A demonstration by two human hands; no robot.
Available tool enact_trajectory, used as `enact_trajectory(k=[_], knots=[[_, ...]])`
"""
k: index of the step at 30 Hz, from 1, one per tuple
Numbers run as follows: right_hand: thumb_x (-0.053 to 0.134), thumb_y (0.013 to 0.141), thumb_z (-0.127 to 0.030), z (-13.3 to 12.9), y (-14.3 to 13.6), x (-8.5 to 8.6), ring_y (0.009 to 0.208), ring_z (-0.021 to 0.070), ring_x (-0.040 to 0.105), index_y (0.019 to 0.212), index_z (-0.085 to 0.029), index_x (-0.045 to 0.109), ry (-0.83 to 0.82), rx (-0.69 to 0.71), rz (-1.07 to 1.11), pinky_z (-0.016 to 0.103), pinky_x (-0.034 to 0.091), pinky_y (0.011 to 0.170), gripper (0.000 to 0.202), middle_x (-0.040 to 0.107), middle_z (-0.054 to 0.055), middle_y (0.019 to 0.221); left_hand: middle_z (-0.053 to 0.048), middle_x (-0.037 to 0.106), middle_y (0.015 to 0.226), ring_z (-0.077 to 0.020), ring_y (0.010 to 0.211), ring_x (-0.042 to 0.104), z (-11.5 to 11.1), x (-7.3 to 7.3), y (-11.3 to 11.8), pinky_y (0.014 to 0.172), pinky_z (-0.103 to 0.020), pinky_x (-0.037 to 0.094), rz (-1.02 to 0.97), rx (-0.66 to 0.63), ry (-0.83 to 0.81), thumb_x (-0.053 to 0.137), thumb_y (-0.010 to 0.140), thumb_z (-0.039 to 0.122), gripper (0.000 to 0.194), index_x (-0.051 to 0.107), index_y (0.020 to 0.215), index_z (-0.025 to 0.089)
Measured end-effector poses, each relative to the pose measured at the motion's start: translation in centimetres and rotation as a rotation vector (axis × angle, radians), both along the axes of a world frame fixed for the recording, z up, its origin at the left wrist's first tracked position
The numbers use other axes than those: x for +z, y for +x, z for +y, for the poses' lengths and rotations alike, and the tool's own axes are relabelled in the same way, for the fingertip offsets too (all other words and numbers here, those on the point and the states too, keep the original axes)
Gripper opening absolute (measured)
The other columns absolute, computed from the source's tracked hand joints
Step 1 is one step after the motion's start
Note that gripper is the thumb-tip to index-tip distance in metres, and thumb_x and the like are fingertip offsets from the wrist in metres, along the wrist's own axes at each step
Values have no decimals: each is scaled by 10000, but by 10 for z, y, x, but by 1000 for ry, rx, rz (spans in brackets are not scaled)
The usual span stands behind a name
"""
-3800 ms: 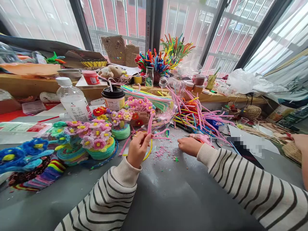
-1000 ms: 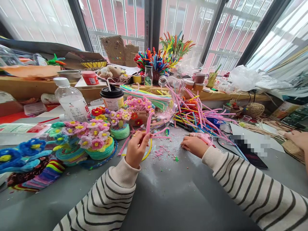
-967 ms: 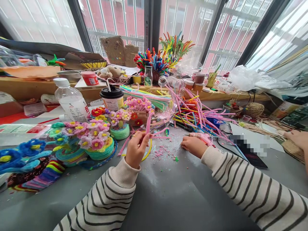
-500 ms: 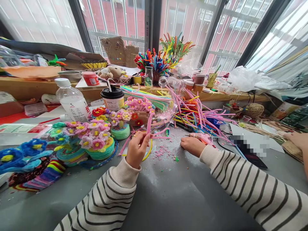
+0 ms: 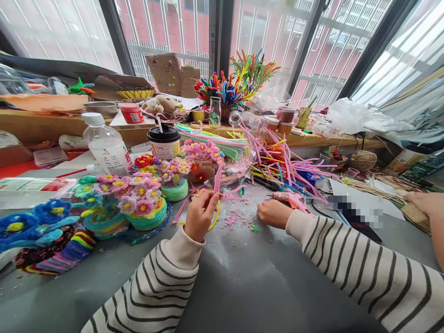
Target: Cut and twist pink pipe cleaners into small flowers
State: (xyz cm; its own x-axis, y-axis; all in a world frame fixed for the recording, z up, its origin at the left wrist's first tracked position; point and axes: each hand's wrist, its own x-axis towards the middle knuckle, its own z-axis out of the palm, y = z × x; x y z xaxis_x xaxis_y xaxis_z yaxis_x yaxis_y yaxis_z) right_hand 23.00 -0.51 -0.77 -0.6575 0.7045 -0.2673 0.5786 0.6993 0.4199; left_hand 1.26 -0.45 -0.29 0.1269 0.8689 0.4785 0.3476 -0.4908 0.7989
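My left hand (image 5: 201,213) is closed around pink pipe cleaners (image 5: 218,178), pinching them between thumb and fingers. They stand upright from the grip, and a pink flower cluster (image 5: 201,151) shows right behind their top. Another pink strand (image 5: 236,193) reaches out to the right of that hand. My right hand (image 5: 274,212) rests low on the table with its fingers curled in; whatever they may hold is hidden. Just behind it lies a pink tool with orange parts (image 5: 293,200), partly covered. Pink clippings (image 5: 234,219) are scattered between both hands.
Pipe-cleaner flower pots (image 5: 144,219) crowd the left, near a plastic bottle (image 5: 106,145) and a lidded cup (image 5: 163,141). Loose pipe cleaners (image 5: 294,169) pile up behind. A dark phone (image 5: 360,224) lies on the right, where another person's hand (image 5: 425,203) touches brown material.
My right hand has shifted slightly left, away from the tool. My left hand keeps its hold on the pink pipe cleaners. The whole view has moved a little.
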Motion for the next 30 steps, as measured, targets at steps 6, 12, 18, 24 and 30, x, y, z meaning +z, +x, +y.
enact_trajectory(k=[6,12,18,24,30], knots=[[358,757,-45,1,5,-8,659,176,569,801,-83,576,34,-27,42,254,385,503,225,595,126,748,-8,481,631,-102,539,454,0,0,1,514,-215,374,-6,-7,-5,393,778,315,236,563,752,155],[370,751,-30,0,5,-9,657,170,570,790,-83,583,54,-83,83,247,386,525,222,605,111,751,-19,484,663,-101,542,450,1,-1,0,517,-222,374,-8,-8,-12,391,780,303,236,566,771,145],[361,747,-19,-1,4,-12,664,172,562,783,-78,587,70,-106,113,246,378,533,237,600,118,747,-16,481,654,-97,534,445,1,-2,0,524,-222,374,3,-6,-2,389,784,292,232,564,773,140],[355,748,-14,-3,4,-14,678,171,557,786,-84,578,93,-158,143,247,375,547,236,594,117,765,-14,485,636,-104,548,450,1,0,0,524,-218,373,13,3,12,395,780,289,223,563,760,144],[373,754,-30,-2,6,-17,720,173,556,782,-90,568,105,-216,169,247,373,585,206,586,105,781,-3,475,624,-92,521,447,1,-2,0,522,-211,371,5,-2,10,393,781,281,225,563,765,134]])
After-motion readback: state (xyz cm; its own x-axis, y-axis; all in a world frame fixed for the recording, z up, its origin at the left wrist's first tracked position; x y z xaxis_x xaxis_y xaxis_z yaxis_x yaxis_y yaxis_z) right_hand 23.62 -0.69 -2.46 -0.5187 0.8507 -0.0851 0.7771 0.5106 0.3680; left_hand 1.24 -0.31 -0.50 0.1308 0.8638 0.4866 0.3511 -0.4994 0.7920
